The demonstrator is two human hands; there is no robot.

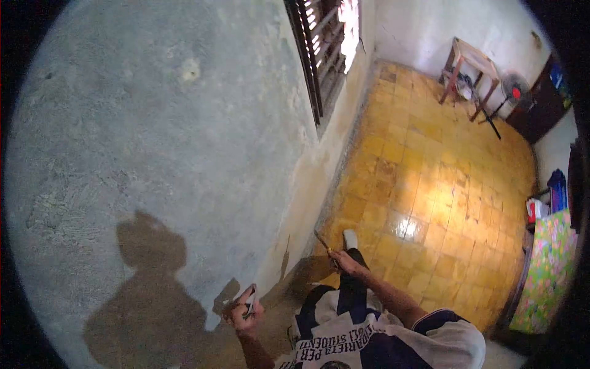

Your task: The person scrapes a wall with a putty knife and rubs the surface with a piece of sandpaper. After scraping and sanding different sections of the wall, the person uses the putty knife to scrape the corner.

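Observation:
At the lower middle, my right hand [349,263] is closed around the yellowish handle of a slim tool [322,240] that looks like a screwdriver. Its thin dark shaft points up and left, toward the foot of the wall. Lower and farther left, my left hand [244,315] is closed, with a small pale and dark piece [251,296] in its fingers. That piece is too small to name. The left hand is close to the grey plastered wall [166,123], where shadows of my head, my hand and the tool fall.
A barred window [329,49] opens in the wall. Yellow tiles [424,184] cover the floor. At the back stand a wooden table [476,58] and a black fan [515,91]. A flowered cloth [544,270] hangs on the right, near a red and white item [536,210].

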